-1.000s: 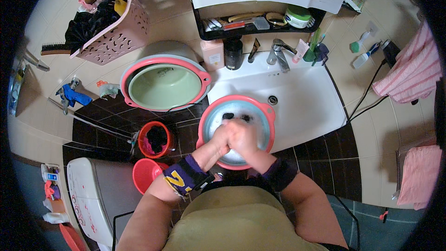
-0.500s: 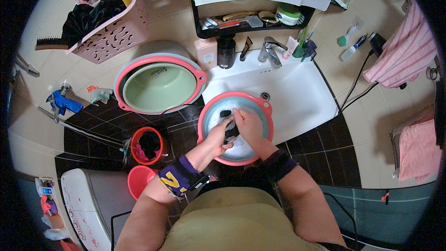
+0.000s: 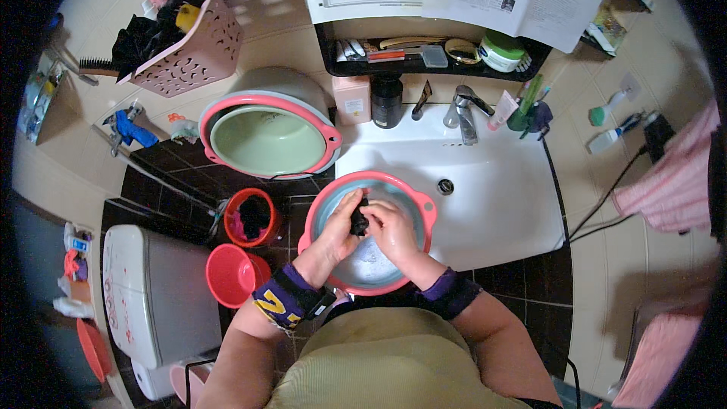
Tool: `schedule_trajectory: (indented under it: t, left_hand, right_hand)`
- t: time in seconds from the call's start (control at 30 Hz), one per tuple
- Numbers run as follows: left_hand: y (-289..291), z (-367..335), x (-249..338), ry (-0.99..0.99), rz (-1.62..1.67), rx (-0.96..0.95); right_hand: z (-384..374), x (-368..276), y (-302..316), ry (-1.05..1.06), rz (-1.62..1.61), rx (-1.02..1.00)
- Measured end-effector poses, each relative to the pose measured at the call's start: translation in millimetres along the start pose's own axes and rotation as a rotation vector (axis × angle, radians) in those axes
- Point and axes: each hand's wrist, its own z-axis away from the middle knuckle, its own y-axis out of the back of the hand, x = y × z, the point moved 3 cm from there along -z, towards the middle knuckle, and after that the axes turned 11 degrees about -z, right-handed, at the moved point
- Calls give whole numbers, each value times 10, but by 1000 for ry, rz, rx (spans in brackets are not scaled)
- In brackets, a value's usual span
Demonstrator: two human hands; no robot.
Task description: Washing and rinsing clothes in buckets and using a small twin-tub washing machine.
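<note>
Both hands meet over the pink-rimmed basin (image 3: 304, 242), working a small, bunched dark cloth (image 3: 359, 220) above its inside, a little toward the far side of its middle. The left hand (image 3: 338, 231) closes on the cloth from the left, palm turned inward and thumb laid up along it; the right hand (image 3: 390, 229) comes in from the right with its fingers curled, and the fingertips seem to pinch the cloth's near side, though their exact grip is partly hidden. The hands are close together, with the cloth between them. Below, the basin holds cloudy water with pale suds (image 3: 371, 261), so the step in hand looks like hand-washing: rubbing or turning a small piece above the soapy water. As a judgement, the next move calls for a firm left hold while the right fingers shift to another fold, with the cloth kept inside the basin's rim so that drips fall back in. Whether it is clean cannot be told, since it is too dark and crumpled. To the basin's right, partly behind it, is the white sink (image 3: 500, 197), and the tap (image 3: 463, 110) stands beyond the basin to the far right. Left of the basin, a red bucket (image 3: 276, 220) holds dark and pink fabric (image 3: 256, 216), with a pinkish-red bucket (image 3: 231, 276) just nearer the person.
</note>
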Motion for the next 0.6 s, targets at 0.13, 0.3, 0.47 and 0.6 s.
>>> schedule_trajectory:
  t: [0.13,0.3,0.47,0.6]
  left_hand:
    - [-79,-165,-61,-188,-1,134]
    - [-176,-288,-155,-207,57,273]
    - [-245,-254,-137,-178,28,465]
    - [-318,-227,-115,-123,6,497]
  right_hand:
    - [-19,28,289,228,153,-93]
    - [-101,103,826,219,-25,-241]
    - [-189,492,1118,80,-173,-166]
    - [-148,585,1109,43,-207,-161]
